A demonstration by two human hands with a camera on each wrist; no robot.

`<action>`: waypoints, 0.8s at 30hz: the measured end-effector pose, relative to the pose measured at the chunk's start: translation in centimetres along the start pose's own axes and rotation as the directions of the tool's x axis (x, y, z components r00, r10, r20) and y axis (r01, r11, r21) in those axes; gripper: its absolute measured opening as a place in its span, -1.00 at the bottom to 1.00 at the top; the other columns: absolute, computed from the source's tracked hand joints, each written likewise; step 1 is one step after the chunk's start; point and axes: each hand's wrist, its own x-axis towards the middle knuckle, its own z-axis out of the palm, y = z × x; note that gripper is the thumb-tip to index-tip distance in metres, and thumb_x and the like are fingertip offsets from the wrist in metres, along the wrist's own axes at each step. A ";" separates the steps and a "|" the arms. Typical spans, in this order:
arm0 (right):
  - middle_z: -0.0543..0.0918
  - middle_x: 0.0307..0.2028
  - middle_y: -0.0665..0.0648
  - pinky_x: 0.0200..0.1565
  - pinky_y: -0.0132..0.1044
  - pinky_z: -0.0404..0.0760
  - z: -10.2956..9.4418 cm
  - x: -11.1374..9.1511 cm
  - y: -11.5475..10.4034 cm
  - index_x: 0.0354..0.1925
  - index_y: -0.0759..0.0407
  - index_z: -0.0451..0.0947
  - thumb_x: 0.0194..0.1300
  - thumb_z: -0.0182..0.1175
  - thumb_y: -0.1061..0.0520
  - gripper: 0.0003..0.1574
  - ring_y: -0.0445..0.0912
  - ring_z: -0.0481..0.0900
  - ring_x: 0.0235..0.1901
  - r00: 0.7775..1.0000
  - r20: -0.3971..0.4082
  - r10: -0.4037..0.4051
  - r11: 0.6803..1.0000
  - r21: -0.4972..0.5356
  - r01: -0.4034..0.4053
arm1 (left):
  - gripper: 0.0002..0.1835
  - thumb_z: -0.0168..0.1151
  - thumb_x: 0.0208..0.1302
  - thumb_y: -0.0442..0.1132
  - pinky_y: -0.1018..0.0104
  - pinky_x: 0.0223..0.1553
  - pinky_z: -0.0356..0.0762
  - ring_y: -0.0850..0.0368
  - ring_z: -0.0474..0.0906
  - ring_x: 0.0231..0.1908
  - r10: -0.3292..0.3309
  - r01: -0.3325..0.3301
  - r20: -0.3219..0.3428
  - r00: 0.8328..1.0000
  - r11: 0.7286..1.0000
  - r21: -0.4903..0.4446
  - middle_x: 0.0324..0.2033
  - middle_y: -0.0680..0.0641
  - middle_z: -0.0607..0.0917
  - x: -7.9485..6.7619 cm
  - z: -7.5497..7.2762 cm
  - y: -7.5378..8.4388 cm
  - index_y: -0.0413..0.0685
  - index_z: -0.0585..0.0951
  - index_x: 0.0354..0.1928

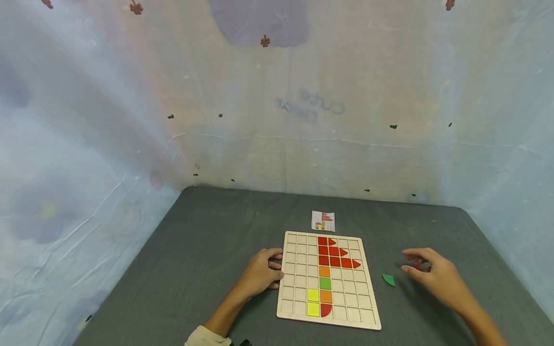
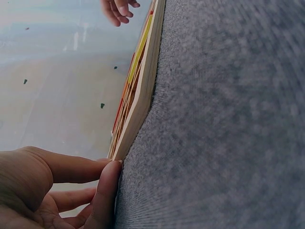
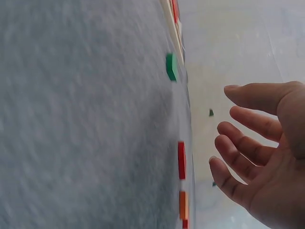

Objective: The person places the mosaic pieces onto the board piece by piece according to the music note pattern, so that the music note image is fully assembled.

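A wooden grid board (image 1: 300, 283) lies on the table, with red, orange, green and yellow pieces set in its squares. My left hand (image 1: 261, 271) is at the board's left side; its thumb and a finger hold the edge (image 2: 136, 112) in the left wrist view. To the right of the board, my right hand (image 1: 437, 276) hovers with fingers loosely bent and nothing in its palm. Between board and right hand lies a green quarter-round piece (image 1: 388, 279). A red piece (image 3: 181, 160) and an orange piece (image 3: 183, 205) show on the table in the right wrist view; in the head view the right hand mostly hides them.
Behind the board is a small pattern card (image 1: 323, 221) printed with coloured shapes on a grid. Dark grey cloth covers the table (image 1: 242, 216). A pale patterned curtain (image 1: 277, 144) hangs around its back and sides.
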 end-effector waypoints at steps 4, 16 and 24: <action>0.71 0.04 0.16 -0.24 -0.36 0.63 -0.6 -0.1 1.0 0.18 0.16 0.69 0.32 0.51 0.01 -0.47 -0.26 0.60 -0.15 1.000 -0.031 -0.002 1.000 -0.006 0.002 | -0.32 0.39 0.19 -0.50 0.26 -0.44 0.79 0.00 0.62 -0.03 0.003 -0.003 -0.002 1.000 1.000 0.002 0.14 -0.23 0.58 0.0 0.0 0.1 -0.37 0.50 0.40; 0.70 0.13 0.34 -0.30 -0.33 0.63 -2.6 -0.2 3.8 0.31 0.24 0.60 0.36 0.46 -0.17 -0.26 -0.24 0.67 -0.14 0.987 0.082 0.136 0.991 -0.009 -0.136 | -0.32 0.39 0.18 -0.51 0.23 -0.44 0.80 -0.02 0.62 -0.03 0.000 0.000 -0.003 1.000 1.000 0.004 0.14 -0.22 0.58 -0.1 0.1 0.2 -0.37 0.50 0.40; 0.76 0.02 0.24 -0.21 -0.13 0.63 -3.1 -0.1 5.5 0.27 0.29 0.61 0.28 0.53 -0.15 -0.22 -0.41 0.55 -0.22 0.981 0.119 0.151 0.988 -0.053 -0.145 | -0.31 0.40 0.17 -0.52 0.23 -0.44 0.80 -0.03 0.63 -0.03 0.001 -0.001 -0.003 1.000 1.000 -0.006 0.14 -0.24 0.58 -0.2 0.0 0.3 -0.37 0.50 0.40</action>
